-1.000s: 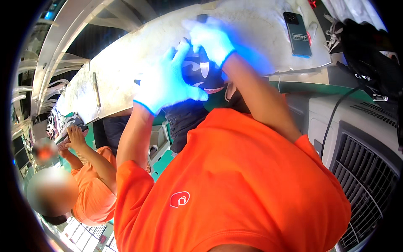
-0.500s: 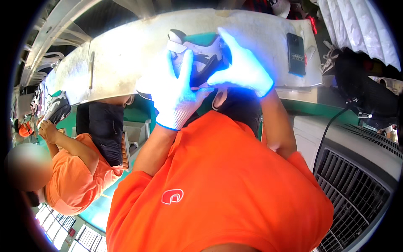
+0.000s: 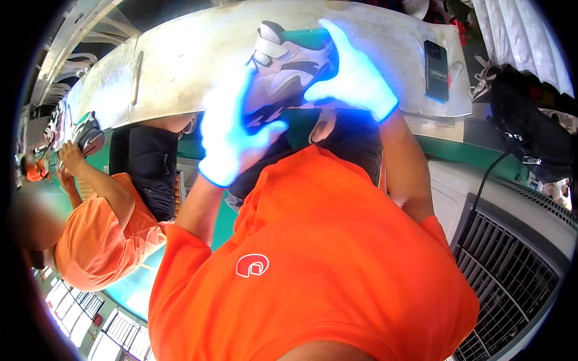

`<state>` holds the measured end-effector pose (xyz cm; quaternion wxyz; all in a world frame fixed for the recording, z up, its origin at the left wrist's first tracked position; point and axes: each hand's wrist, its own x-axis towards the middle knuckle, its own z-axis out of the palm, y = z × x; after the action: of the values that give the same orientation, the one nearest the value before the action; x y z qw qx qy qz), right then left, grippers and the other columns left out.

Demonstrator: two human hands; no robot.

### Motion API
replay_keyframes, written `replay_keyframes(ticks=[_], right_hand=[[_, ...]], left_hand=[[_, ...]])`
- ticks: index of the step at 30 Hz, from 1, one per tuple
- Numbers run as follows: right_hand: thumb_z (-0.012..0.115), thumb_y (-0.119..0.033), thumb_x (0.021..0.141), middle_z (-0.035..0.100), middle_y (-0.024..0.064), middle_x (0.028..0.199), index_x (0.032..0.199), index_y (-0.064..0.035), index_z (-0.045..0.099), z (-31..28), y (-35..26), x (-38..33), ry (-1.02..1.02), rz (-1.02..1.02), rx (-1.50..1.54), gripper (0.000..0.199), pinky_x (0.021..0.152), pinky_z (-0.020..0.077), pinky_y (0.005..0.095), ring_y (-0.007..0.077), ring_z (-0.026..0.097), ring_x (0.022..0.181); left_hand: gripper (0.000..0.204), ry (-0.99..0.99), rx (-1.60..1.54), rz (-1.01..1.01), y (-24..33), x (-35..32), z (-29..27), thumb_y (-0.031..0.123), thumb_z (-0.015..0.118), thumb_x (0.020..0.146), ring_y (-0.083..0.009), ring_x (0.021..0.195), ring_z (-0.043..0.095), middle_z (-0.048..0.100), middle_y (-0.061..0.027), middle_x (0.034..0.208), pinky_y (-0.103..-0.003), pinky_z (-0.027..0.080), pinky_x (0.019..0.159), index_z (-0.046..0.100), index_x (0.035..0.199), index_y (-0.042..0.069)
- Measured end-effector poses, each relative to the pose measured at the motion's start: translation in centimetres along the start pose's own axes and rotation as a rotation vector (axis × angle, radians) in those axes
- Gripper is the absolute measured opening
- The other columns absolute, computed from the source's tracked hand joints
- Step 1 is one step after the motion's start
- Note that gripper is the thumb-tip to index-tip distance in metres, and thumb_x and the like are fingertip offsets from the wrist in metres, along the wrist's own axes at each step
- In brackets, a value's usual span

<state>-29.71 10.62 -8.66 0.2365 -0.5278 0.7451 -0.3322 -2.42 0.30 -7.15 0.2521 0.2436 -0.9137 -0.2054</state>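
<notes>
A grey and white sneaker (image 3: 286,75) with black side trim, a light strap and a green inside sits at the near edge of the worktable (image 3: 180,66), toe to the left. My right hand (image 3: 358,78), in a white glove, cups its heel, thumb low on the side and forefinger up by the collar. Beside the toe is my gloved left hand (image 3: 229,132), fingers stretched upward and thumb apart below the sole. Glare washes out both gloves and hides where the left fingertips touch.
A dark phone (image 3: 436,71) lies on the table at right, near a black bag (image 3: 530,129). A thin rod (image 3: 137,78) lies at left. A co-worker in orange (image 3: 114,228) handles another shoe (image 3: 88,135). A grilled appliance (image 3: 512,265) stands at lower right.
My left hand has moved left and down, off the sneaker's side to its toe, uncovering the side. The right hand stays at the heel. The whole view has shifted slightly.
</notes>
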Motion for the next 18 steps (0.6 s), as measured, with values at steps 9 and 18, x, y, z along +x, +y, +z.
replay_keyframes(ticks=[9,18], right_hand=[[0.103,-0.035,0.069,0.064,0.0294,0.156,0.178,-0.0104,0.024,-0.4,0.0,0.5,-0.039,-0.005,0.025,0.137,0.120,0.0519,0.0496,0.0483,0.065,0.141],[0.102,-0.030,0.072,0.065,0.0258,0.156,0.175,-0.0038,0.035,-0.9,0.6,1.1,-0.083,0.062,0.223,0.125,0.118,0.0530,0.0448,0.0408,0.067,0.141]], left_hand=[[0.128,-0.268,0.041,-0.173,-2.8,2.9,-2.0,0.036,0.105,0.065,-0.0402,0.138,0.071,0.068,-0.0241,0.153,-0.046,0.057,0.115,0.042,0.172,0.004],[0.108,-0.280,-0.093,-0.422,1.6,8.1,1.6,0.050,0.105,0.063,-0.0336,0.119,0.079,0.079,-0.0174,0.129,-0.042,0.061,0.103,0.061,0.150,0.004]])
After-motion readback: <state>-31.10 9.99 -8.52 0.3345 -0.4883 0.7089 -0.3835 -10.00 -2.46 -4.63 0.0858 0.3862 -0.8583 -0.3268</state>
